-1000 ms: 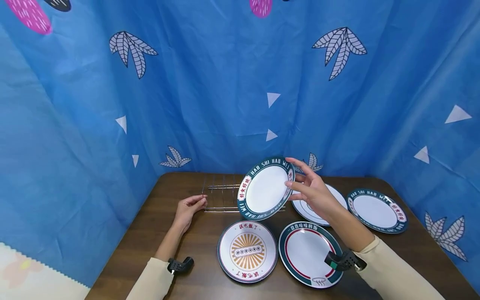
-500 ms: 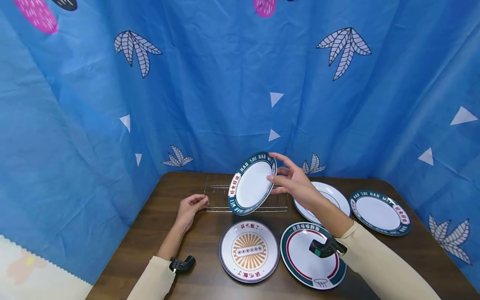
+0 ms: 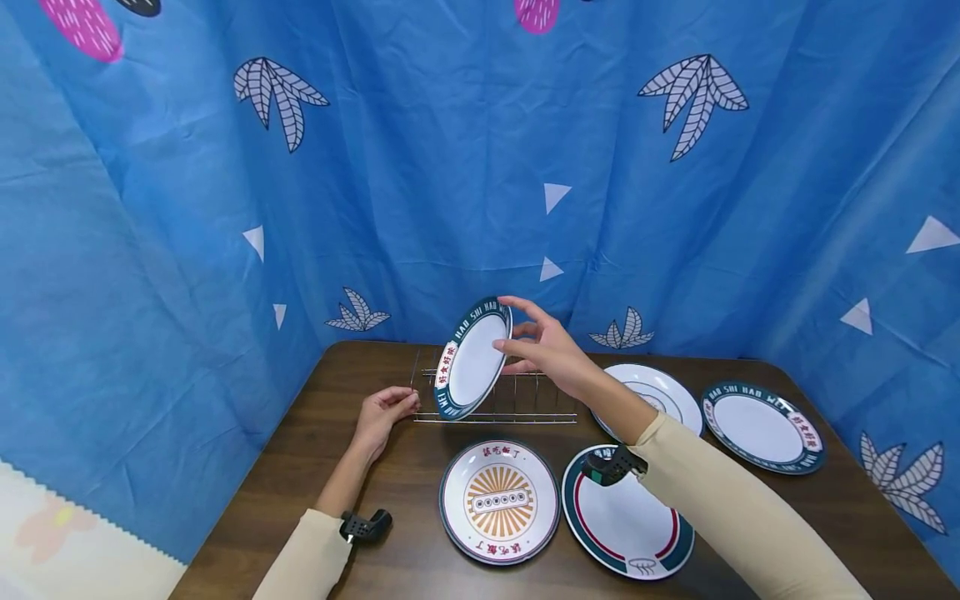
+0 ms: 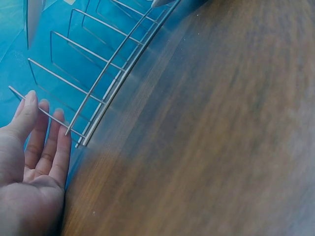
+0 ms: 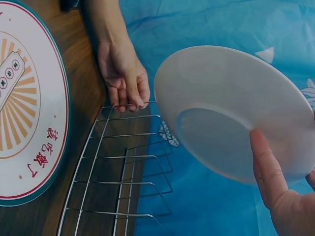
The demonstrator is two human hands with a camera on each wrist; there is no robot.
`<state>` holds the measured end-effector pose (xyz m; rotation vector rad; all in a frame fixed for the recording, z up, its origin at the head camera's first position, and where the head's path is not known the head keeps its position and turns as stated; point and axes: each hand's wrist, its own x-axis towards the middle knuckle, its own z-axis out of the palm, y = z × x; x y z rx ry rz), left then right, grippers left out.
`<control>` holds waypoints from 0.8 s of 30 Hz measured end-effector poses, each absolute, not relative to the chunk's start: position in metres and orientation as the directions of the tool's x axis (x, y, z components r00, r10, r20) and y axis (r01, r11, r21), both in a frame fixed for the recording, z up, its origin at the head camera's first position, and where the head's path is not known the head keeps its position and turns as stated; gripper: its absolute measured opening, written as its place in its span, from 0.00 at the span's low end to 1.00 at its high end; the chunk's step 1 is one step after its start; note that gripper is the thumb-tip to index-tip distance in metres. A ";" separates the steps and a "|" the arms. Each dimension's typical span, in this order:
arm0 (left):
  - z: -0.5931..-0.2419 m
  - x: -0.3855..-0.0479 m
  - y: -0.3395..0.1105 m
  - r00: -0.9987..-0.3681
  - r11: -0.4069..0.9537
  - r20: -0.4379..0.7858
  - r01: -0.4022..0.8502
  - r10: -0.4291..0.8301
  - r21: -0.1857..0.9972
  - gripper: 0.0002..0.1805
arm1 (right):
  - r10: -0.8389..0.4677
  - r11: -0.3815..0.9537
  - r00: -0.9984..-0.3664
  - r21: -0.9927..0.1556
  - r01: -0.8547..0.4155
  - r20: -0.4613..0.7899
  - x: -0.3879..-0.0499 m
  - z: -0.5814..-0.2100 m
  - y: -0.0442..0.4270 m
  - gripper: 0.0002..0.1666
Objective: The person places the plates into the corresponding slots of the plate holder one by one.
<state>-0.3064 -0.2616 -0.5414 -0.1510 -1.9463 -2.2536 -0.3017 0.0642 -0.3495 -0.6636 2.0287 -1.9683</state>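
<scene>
A green-rimmed white plate (image 3: 477, 358) is held tilted above the wire dish rack (image 3: 525, 417) by my right hand (image 3: 551, 350), which grips its right edge with thumb and fingers. In the right wrist view the plain back of this plate (image 5: 211, 93) shows, above the rack's bars and apart from them. At the rack's left end, my left hand (image 3: 384, 417) pinches the end wire between thumb and fingers. The left wrist view shows that hand (image 4: 39, 152) at the end wire, with bare wire dividers (image 4: 74, 78) beyond it.
In front of the rack lies a plate with an orange sunburst (image 3: 498, 475). Beside it is a plate with a red ring (image 3: 630, 533), partly behind my right sleeve. A white plate (image 3: 671, 392) and another green-rimmed plate (image 3: 757, 425) lie farther right. A blue curtain (image 3: 450, 167) hangs behind the table.
My right hand has carried the green-rimmed plate leftward over the rack, turning it more edge-on. My left hand has kept its grip on the rack's end.
</scene>
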 end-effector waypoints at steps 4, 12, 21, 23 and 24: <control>-0.541 -0.306 -0.261 -0.982 -0.159 0.181 0.188 -0.056 0.969 0.10 | -0.481 -0.006 -0.866 -0.988 -0.152 0.136 -0.309 -0.352 0.053 0.44; -0.541 -0.307 -0.260 -0.980 -0.146 0.190 0.196 -0.053 0.970 0.09 | -0.479 0.011 -0.867 -0.987 -0.163 0.138 -0.318 -0.354 0.037 0.45; -0.542 -0.309 -0.260 -0.982 -0.161 0.179 0.187 -0.060 0.969 0.12 | -0.483 0.101 -0.863 -0.970 -0.221 0.147 -0.327 -0.350 0.021 0.45; -0.542 -0.308 -0.261 -0.982 -0.158 0.176 0.184 -0.063 0.970 0.12 | -0.485 0.106 -0.861 -0.967 -0.231 0.153 -0.328 -0.348 0.016 0.45; -0.541 -0.308 -0.261 -0.983 -0.159 0.173 0.182 -0.066 0.970 0.12 | -0.485 0.113 -0.860 -0.964 -0.239 0.157 -0.329 -0.348 0.014 0.45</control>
